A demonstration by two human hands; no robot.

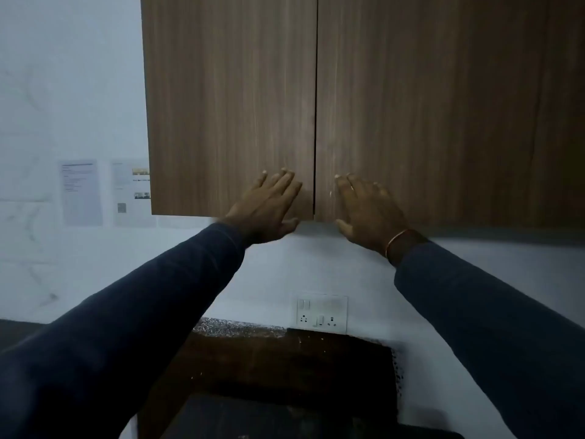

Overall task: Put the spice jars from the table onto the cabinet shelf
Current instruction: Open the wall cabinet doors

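Pressing flat with fingers spread and empty, left hand (269, 205) and right hand (367, 207) lie on the closed brown woodgrain cabinet (316, 90) doors, thumbs below their bottom edge.

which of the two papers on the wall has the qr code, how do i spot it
Find the wooden wall cabinet and look just left of its lower left corner, where two sheets are stuck on the white wall. It is the right-hand sheet, partly tucked behind the cabinet edge; unlike the text-only sheet, it carries small pictures.
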